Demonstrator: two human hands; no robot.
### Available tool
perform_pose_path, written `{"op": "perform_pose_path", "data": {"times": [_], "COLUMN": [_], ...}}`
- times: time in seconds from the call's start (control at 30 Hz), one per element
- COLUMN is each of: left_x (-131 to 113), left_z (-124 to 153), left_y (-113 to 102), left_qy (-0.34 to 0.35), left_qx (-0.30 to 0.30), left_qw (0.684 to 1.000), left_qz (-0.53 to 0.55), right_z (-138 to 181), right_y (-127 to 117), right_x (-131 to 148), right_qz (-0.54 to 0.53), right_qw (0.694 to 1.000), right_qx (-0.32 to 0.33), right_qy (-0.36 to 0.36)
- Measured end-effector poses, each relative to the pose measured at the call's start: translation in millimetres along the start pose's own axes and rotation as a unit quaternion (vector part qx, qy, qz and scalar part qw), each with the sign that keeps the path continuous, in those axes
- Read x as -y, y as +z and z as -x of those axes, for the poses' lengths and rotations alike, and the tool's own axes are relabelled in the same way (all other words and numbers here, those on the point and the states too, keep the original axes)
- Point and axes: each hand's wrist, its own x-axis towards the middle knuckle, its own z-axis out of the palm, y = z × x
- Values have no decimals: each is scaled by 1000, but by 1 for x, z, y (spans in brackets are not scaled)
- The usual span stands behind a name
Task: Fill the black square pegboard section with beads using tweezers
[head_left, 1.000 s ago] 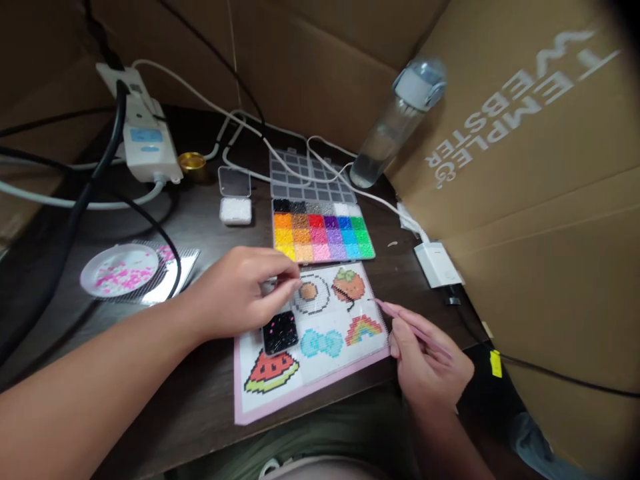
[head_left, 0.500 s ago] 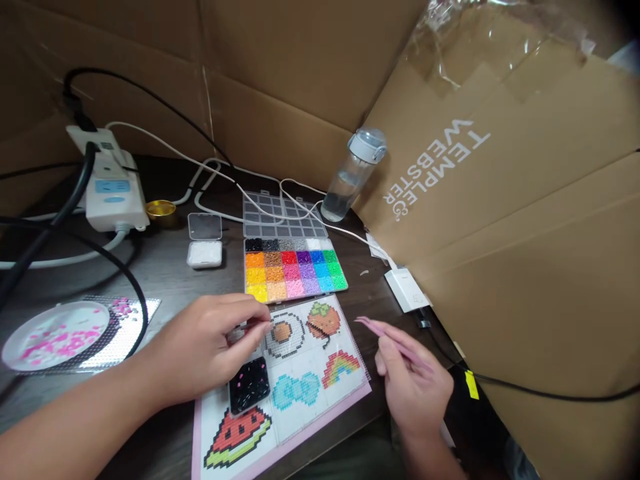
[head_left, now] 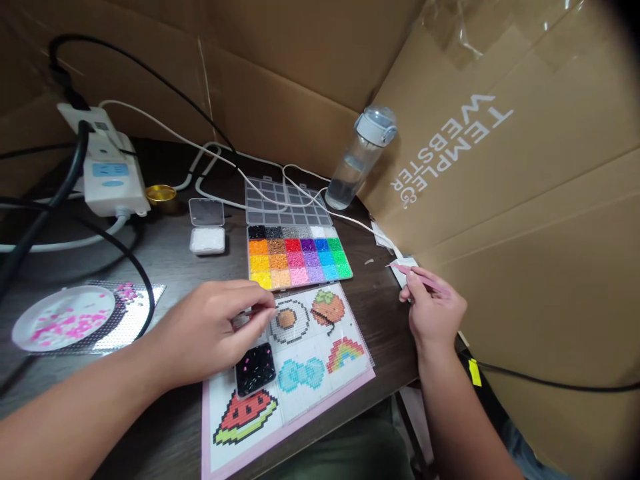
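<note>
My right hand (head_left: 434, 307) grips pink tweezers (head_left: 424, 277), their tips pointing left over a white power device. My left hand (head_left: 225, 327) rests over the upper left of a pattern sheet (head_left: 295, 417), thumb and fingers pinched; what they hold, if anything, is hidden. Just below the fingers sits a small box of black beads (head_left: 256, 371) with some pink ones among them. The sheet shows a fried egg (head_left: 287, 319), an orange fruit, a rainbow (head_left: 345, 355), a blue bow (head_left: 301, 375) and a watermelon slice (head_left: 246, 417). Dark beads outline the egg.
Beyond the sheet lies an open case of coloured beads (head_left: 300, 257). A small white-bead box (head_left: 207, 241), a water bottle (head_left: 357, 163), a gold tin (head_left: 161, 196) and a power strip (head_left: 113, 170) stand behind. Left is a dish of pink beads (head_left: 65, 320). Cables and cardboard walls surround everything.
My right hand has moved up and right with the tweezers, away from the sheet to over the white device. My left hand keeps its pinch at the sheet. The view has shifted slightly.
</note>
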Motion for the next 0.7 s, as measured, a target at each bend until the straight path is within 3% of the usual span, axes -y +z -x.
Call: {"op": "perform_pose_path", "data": {"times": [0.07, 0.17, 0.27, 0.5, 0.7], "left_x": [1, 1, 0, 0, 0], "left_z": [1, 1, 2, 1, 0], "left_y": [1, 1, 1, 1, 0], "left_qy": [-4, -7, -7, 14, 19], "left_qx": [1, -1, 4, -7, -8], "left_qw": [1000, 1000, 1000, 1000, 999], "left_qz": [1, -1, -10, -25, -28], "right_z": [15, 42, 62, 69, 70], "right_y": [-2, -10, -19, -28, -28], "right_x": [6, 17, 17, -6, -2], "right_qz": [-9, -14, -13, -33, -28], "right_qw": [1000, 988, 979, 975, 973], "right_qx": [29, 154, 200, 207, 212], "right_qy": [-5, -17, 22, 72, 91]}}
